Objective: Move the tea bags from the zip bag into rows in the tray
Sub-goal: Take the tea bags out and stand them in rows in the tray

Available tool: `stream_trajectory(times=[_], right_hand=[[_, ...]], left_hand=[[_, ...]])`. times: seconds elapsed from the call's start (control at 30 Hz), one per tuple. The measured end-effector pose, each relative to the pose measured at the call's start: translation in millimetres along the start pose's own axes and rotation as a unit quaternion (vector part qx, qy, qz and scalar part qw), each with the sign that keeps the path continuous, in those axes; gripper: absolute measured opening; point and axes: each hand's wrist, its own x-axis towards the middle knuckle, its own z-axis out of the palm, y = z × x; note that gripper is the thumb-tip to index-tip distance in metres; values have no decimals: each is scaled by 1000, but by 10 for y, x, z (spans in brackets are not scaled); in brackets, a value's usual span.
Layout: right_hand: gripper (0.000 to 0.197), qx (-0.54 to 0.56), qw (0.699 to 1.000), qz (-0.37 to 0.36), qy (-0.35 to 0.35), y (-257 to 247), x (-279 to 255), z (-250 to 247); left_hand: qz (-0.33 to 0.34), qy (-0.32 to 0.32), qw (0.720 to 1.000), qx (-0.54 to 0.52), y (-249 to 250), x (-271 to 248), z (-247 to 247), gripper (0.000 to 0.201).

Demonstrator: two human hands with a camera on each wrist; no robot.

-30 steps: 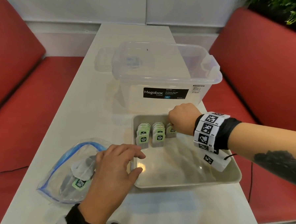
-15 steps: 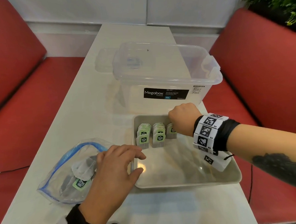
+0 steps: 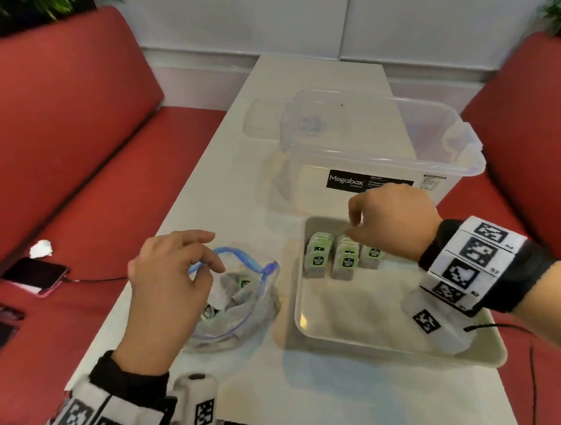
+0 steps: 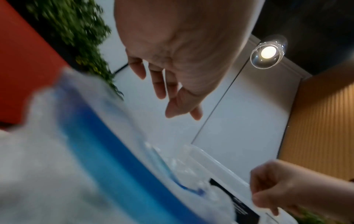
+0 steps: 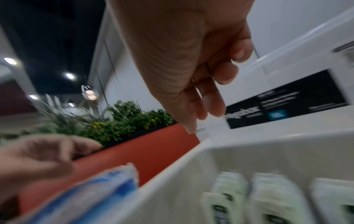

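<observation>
A clear zip bag (image 3: 245, 302) with a blue zip rim lies left of the tray, its mouth gaping, with several tea bags (image 3: 242, 284) inside. My left hand (image 3: 207, 265) hovers over that mouth, fingers relaxed and holding nothing; the left wrist view shows the left hand (image 4: 178, 98) clear of the blue zip rim (image 4: 107, 151). The beige tray (image 3: 370, 341) holds green-tagged tea bags (image 3: 345, 262) in three short rows at its far left corner. My right hand (image 3: 354, 228) hangs just above those rows, fingers loosely curled and empty, as the right hand (image 5: 206, 109) also appears from the wrist.
A clear Megabox storage box (image 3: 383, 161) stands right behind the tray, its lid (image 3: 264, 122) lying further back. Red benches flank the narrow white table. On the left bench lie a phone (image 3: 35, 274) with a cable and a crumpled white paper (image 3: 42, 249).
My left hand left the tray's near-left edge and now hovers over the bag's mouth. My right hand lifted off the third row. The head view swung left.
</observation>
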Motion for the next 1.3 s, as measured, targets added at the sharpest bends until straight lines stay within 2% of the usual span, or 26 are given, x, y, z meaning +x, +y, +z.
stream_trajectory(times=[0.1,0.2,0.27,0.33,0.43,0.57,0.63,0.7,0.77,0.83,1.0,1.13,1.3], right_hand=[[13,64,997,-33,24,-398,-127,-142],[12,140,987,-75,26,-817,-238,-173],[13,179,978,-105,17,-1096,-283,-93],[21,202,970,-133,-1,-1334,-303,50],[30,170,972,-154,-52,-1598,-299,308],[13,129,980,-130,-75,-1860,-333,532],[18,118,984,-116,-66,-1952,-332,597],[36,96,987,-118,-60,-2011,-327,650],[46,88,984,-143,-56,-2032,-334,667],[48,101,978,-177,-53,-2033,-347,682],[32,126,977,-168,-42,-2001,-354,721],[35,132,976,-168,-50,-1981,-322,715],[10,151,968,-182,-83,-1916,-254,599]], left_hand=[[-67,-51,995,59,-278,-126,-92,43],[-111,-125,984,55,-432,-302,-96,30],[-131,-155,978,46,-433,-416,-96,36],[-125,-163,978,23,-387,-499,-96,49],[-114,-158,981,-2,-289,-595,-116,60],[-124,-166,978,-13,-269,-693,-90,69],[-117,-156,981,-17,-281,-707,-64,70],[-105,-154,982,-20,-302,-711,-38,72],[-101,-151,983,-25,-311,-710,-41,71],[-107,-148,983,-27,-320,-707,-55,71],[-109,-142,983,-36,-361,-683,-39,69],[-96,-146,984,-41,-370,-658,-28,66],[-110,-157,981,4,-379,-626,-51,63]])
